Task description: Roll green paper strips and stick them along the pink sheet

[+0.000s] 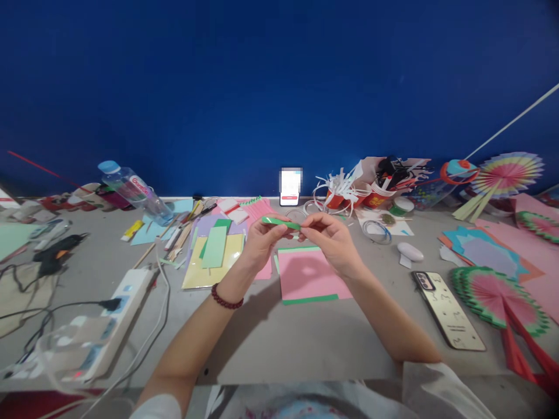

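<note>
Between my two hands, above the table, is a narrow green paper strip (279,222). My left hand (265,237) pinches its left part, with the thumb below and the fingers behind. The fingertips of my right hand (326,234) close on its right end. Underneath lies a pink sheet of paper (308,278) with green along its near and far edges, partly shaded by my hands. To the left, light green paper pieces (215,247) rest on a yellow sheet in a clear sleeve (192,273).
At left are a power strip (117,323) with cables, a glue gun (55,254) and a tilted plastic bottle (140,189). A lit phone (290,187) leans on the blue wall. Cups of tools (379,192), another phone (448,310) and a pink-green paper fan (500,302) stand or lie at right.
</note>
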`<action>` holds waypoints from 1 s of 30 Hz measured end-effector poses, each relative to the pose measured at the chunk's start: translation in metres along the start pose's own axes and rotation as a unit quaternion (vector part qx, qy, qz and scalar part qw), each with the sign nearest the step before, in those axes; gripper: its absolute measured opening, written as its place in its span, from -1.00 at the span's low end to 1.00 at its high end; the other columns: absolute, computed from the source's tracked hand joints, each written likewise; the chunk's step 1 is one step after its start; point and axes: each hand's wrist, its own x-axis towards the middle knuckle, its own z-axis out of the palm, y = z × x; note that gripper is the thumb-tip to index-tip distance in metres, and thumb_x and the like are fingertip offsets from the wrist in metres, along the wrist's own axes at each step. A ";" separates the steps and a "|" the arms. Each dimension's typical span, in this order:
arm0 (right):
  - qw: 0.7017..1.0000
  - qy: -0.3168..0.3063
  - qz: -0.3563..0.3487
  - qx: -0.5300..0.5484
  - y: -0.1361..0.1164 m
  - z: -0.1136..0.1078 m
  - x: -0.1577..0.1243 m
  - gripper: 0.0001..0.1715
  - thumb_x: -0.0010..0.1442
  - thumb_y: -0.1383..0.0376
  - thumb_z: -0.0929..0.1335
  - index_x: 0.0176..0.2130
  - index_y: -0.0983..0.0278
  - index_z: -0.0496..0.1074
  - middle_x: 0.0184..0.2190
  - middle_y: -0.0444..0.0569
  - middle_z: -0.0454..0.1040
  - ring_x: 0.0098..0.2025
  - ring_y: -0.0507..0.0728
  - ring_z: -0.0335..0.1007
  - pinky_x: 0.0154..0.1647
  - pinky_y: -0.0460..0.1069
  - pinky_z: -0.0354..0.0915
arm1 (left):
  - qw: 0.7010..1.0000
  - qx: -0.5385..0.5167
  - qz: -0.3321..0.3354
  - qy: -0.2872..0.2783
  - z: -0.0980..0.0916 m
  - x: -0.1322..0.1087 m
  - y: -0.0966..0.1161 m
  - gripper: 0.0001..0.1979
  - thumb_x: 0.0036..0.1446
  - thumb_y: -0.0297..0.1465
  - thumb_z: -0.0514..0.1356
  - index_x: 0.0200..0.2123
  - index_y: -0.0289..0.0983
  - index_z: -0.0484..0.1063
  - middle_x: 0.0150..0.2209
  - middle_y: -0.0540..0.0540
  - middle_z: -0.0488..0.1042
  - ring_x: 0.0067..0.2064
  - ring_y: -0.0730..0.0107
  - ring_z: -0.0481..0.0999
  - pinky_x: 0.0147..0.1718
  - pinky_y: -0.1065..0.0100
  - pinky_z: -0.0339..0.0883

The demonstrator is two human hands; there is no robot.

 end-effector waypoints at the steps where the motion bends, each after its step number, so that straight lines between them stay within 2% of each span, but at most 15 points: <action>1: 1.000 0.007 -0.010 -0.010 0.000 0.000 0.000 -0.83 0.02 0.22 0.45 -0.39 0.23 0.43 -0.45 -0.14 0.46 -0.42 0.02 0.42 -0.29 0.01 0.43 | 1.000 -0.003 -0.001 0.000 0.000 0.000 0.000 -0.77 -0.14 -0.28 0.43 -0.41 -0.24 0.54 -0.43 -0.02 0.58 -0.37 0.39 0.58 -0.36 0.38 0.48; 8: 0.994 0.020 -0.077 -0.069 0.002 0.001 -0.001 -0.88 0.06 0.26 0.44 -0.32 0.22 0.50 -0.38 -0.08 0.52 -0.34 0.05 0.47 -0.21 0.03 0.44 | 0.999 -0.024 -0.013 0.021 -0.001 0.001 0.000 -0.77 -0.13 -0.29 0.43 -0.40 -0.25 0.51 -0.42 -0.02 0.59 -0.34 0.36 0.60 -0.37 0.40 0.44; 15: 0.998 0.011 -0.055 -0.010 0.005 0.002 0.001 -0.73 0.03 0.22 0.48 -0.22 0.19 0.47 -0.39 -0.12 0.47 -0.37 0.02 0.43 -0.29 -0.02 0.44 | 0.999 -0.018 -0.013 0.038 -0.004 0.004 0.000 -0.73 -0.19 -0.30 0.45 -0.41 -0.26 0.51 -0.44 -0.01 0.58 -0.39 0.39 0.59 -0.39 0.42 0.45; 19: 0.999 0.002 -0.036 -0.015 0.003 0.001 0.001 -0.76 0.03 0.21 0.47 -0.25 0.21 0.48 -0.39 -0.11 0.49 -0.38 0.01 0.43 -0.29 -0.01 0.45 | 0.999 -0.004 0.003 0.031 -0.004 0.003 0.000 -0.78 -0.18 -0.32 0.45 -0.44 -0.24 0.52 -0.44 0.01 0.57 -0.39 0.42 0.58 -0.38 0.41 0.46; 30: 0.999 0.015 -0.042 -0.017 0.002 0.001 0.000 -0.88 0.03 0.30 0.44 -0.33 0.24 0.50 -0.42 -0.12 0.50 -0.43 -0.01 0.42 -0.34 -0.04 0.44 | 1.000 0.014 0.019 -0.001 -0.002 0.002 -0.001 -0.87 -0.10 -0.35 0.41 -0.45 -0.21 0.54 -0.42 0.01 0.57 -0.38 0.46 0.57 -0.38 0.45 0.47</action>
